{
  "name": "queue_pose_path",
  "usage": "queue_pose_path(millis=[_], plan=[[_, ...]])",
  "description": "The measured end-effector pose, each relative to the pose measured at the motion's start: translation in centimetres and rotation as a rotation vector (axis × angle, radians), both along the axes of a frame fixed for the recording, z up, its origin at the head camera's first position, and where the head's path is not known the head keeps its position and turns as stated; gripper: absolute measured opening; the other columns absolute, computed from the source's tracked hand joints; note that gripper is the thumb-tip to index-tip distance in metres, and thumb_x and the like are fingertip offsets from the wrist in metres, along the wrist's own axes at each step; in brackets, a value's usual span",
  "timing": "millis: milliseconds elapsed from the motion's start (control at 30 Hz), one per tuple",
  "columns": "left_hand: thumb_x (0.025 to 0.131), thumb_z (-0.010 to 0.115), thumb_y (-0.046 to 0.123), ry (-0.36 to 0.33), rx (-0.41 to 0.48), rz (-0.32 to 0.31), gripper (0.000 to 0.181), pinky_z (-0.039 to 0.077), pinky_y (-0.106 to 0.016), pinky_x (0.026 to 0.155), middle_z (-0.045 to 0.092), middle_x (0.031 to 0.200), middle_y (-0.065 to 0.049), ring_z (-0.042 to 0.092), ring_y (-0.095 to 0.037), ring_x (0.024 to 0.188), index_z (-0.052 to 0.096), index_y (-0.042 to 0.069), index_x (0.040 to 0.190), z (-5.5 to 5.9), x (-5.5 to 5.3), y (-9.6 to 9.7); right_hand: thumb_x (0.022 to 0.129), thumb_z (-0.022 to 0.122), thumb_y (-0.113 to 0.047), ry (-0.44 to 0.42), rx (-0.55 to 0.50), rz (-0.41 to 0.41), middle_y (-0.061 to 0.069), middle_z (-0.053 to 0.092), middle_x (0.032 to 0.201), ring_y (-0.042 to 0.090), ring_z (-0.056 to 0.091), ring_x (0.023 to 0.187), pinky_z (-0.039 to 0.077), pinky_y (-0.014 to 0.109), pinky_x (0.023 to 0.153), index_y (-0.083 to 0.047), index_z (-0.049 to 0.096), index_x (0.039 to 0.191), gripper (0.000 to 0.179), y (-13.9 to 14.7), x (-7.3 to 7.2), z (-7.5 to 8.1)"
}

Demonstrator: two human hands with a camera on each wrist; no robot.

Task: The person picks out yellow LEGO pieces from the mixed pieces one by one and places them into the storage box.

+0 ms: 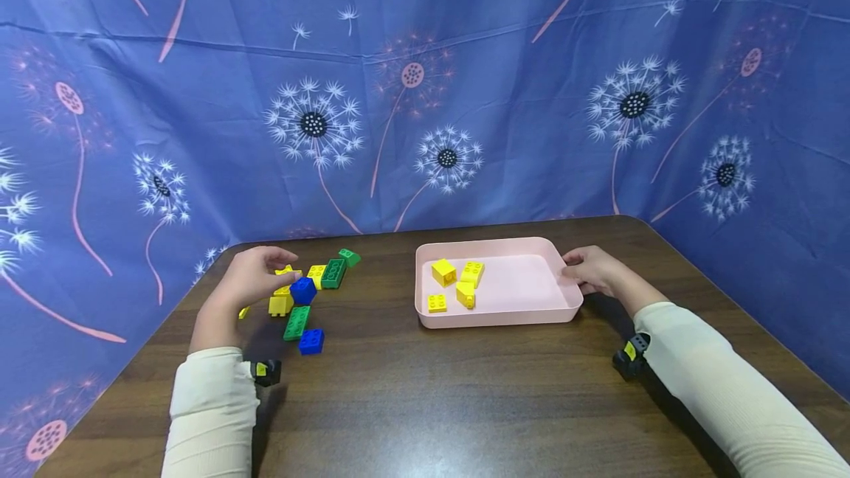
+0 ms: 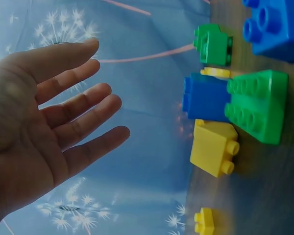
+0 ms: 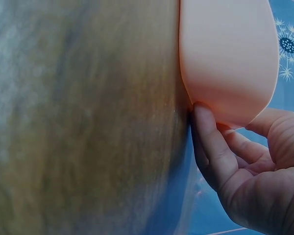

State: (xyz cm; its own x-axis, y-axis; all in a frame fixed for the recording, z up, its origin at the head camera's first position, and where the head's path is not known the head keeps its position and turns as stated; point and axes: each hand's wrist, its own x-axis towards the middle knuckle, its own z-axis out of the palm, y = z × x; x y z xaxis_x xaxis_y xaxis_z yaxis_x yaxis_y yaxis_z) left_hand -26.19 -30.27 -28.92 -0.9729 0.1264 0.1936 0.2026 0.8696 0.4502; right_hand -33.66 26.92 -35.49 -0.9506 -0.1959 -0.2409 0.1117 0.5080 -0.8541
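My left hand [image 1: 247, 282] hovers over a loose group of toy building bricks on the left, its fingers extended. In the left wrist view the palm and fingers are bare, apart from the bricks. Nearest to it are a blue brick [image 1: 303, 291] and a yellow brick [image 1: 280, 306]. On the right, my right hand [image 1: 598, 271] grips the right end of a shallow pink tray [image 1: 521, 286]. The right wrist view shows fingertips [image 3: 204, 115] low against the tray wall [image 3: 230, 63], with the thumb at the rim. Several yellow bricks [image 1: 443, 272] lie in the tray's left half.
Around the left group lie a green brick [image 1: 296, 323], a second blue brick [image 1: 311, 341], a dark green brick [image 1: 333, 274] and a small green piece [image 1: 349, 257]. The brown wooden table [image 1: 425, 404] backs onto a blue dandelion-print cloth [image 1: 505, 57].
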Motion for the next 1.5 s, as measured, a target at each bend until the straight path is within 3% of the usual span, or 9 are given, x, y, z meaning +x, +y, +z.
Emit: queue_pose_path(millis=[500, 767, 967, 1167, 1500], plan=[[0.085, 0.074, 0.018, -0.055, -0.041, 0.056, 0.037, 0.052, -0.050, 0.081, 0.066, 0.103, -0.023, 0.060, -0.035, 0.094, 0.067, -0.006, 0.112, -2.6, -1.7, -1.9, 0.095, 0.054, -0.002, 0.000, -0.029, -0.002, 0.030, 0.049, 0.120, 0.017, 0.064, 0.083, 0.057, 0.040, 0.076, 0.019, 0.033, 0.135, 0.051, 0.4, 0.3, 0.0], [0.082, 0.076, 0.016, -0.073, -0.078, 0.094, 0.038, 0.052, -0.051, 0.081, 0.066, 0.101, -0.024, 0.061, -0.037, 0.091, 0.066, -0.008, 0.109, -3.5, -1.8, -2.2, 0.095, 0.055, -0.002, 0.002, -0.029, 0.005, 0.029, 0.050, 0.117, 0.018, 0.064, 0.083, 0.057, 0.041, 0.076, 0.019, 0.033, 0.136, 0.051, 0.3, 0.4, 0.2], [0.080, 0.077, 0.016, -0.130, -0.111, 0.112, 0.038, 0.052, -0.051, 0.081, 0.065, 0.100, -0.024, 0.061, -0.038, 0.090, 0.065, -0.009, 0.107, -4.2, -1.9, -2.6, 0.095, 0.055, -0.003, 0.004, -0.024, 0.006, 0.029, 0.052, 0.115, 0.017, 0.064, 0.082, 0.057, 0.040, 0.075, 0.020, 0.033, 0.136, 0.052, 0.2, 0.2, 0.1], [0.079, 0.078, 0.015, -0.163, -0.137, 0.110, 0.029, 0.053, -0.048, 0.075, 0.065, 0.089, -0.017, 0.060, -0.030, 0.080, 0.067, -0.005, 0.097, -5.1, -2.2, -2.9, 0.095, 0.055, -0.002, 0.009, -0.004, 0.001, 0.029, 0.053, 0.114, 0.018, 0.065, 0.081, 0.057, 0.041, 0.075, 0.020, 0.033, 0.136, 0.051, 0.1, 0.1, -0.2], [0.079, 0.077, 0.015, -0.166, -0.118, 0.110, 0.021, 0.051, -0.036, 0.060, 0.062, 0.077, -0.010, 0.059, -0.020, 0.063, 0.065, -0.001, 0.085, -5.5, -2.1, -3.4, 0.095, 0.054, -0.002, 0.010, -0.009, -0.001, 0.029, 0.054, 0.113, 0.019, 0.066, 0.081, 0.057, 0.040, 0.075, 0.020, 0.033, 0.136, 0.051, 0.1, 0.1, -0.1]])
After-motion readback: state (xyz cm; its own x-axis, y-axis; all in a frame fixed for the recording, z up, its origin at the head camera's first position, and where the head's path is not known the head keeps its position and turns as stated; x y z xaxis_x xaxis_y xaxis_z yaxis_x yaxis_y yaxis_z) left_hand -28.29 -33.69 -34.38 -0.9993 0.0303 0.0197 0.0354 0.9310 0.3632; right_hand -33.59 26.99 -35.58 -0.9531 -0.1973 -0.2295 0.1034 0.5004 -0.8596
